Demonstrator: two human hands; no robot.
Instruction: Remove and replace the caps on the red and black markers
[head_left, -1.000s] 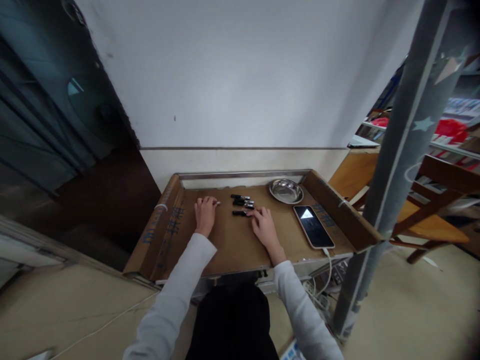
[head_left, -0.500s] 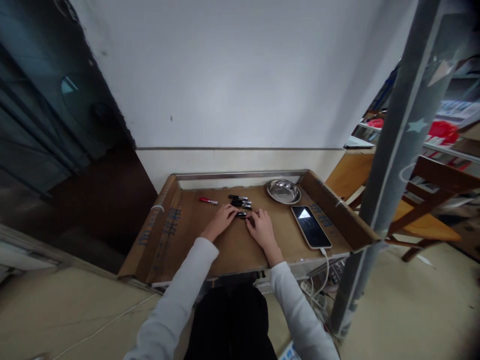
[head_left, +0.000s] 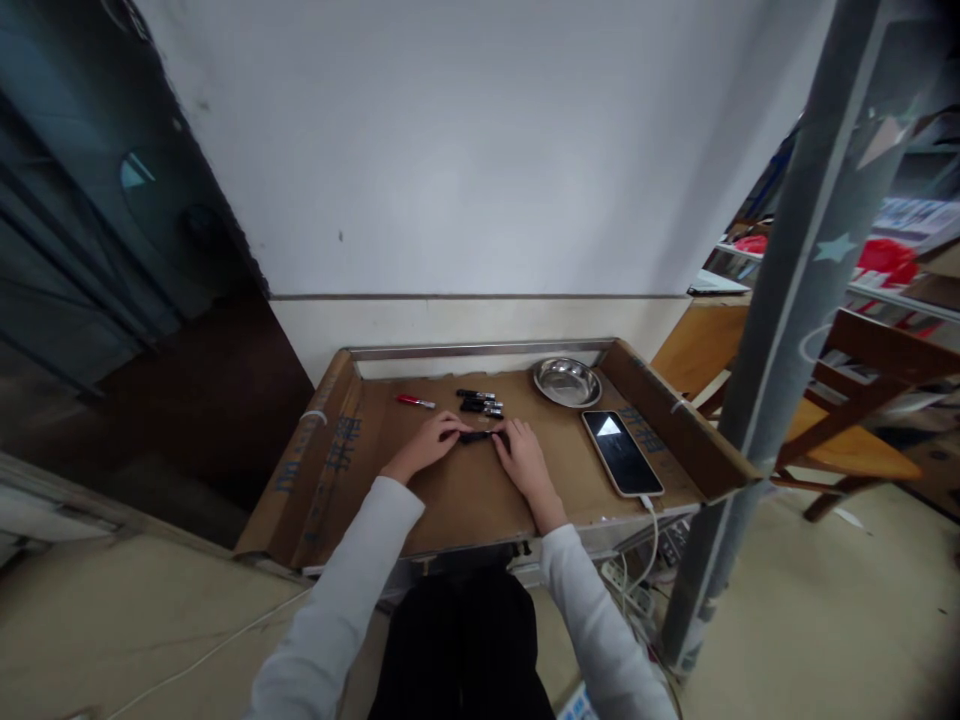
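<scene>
Between my two hands lies a black marker (head_left: 475, 437), low over the cardboard. My left hand (head_left: 429, 443) pinches its left end. At the other end, the fingers of my right hand (head_left: 523, 454) are closed on the same marker. Just beyond it, several black markers (head_left: 480, 404) with silvery ends lie side by side in a group. A red marker (head_left: 414, 401) rests by itself to the left of that group, away from both hands.
A steel dish (head_left: 568, 383) stands at the back right of the cardboard-lined table (head_left: 450, 510). Nearer me lies a phone (head_left: 622, 453) with a white cable (head_left: 654, 540) plugged in. Cardboard flaps edge both sides. A grey post (head_left: 784, 330) rises at the right.
My left hand has left the red marker lying at the left and moved right to the black marker. My right hand stays at that marker's right end.
</scene>
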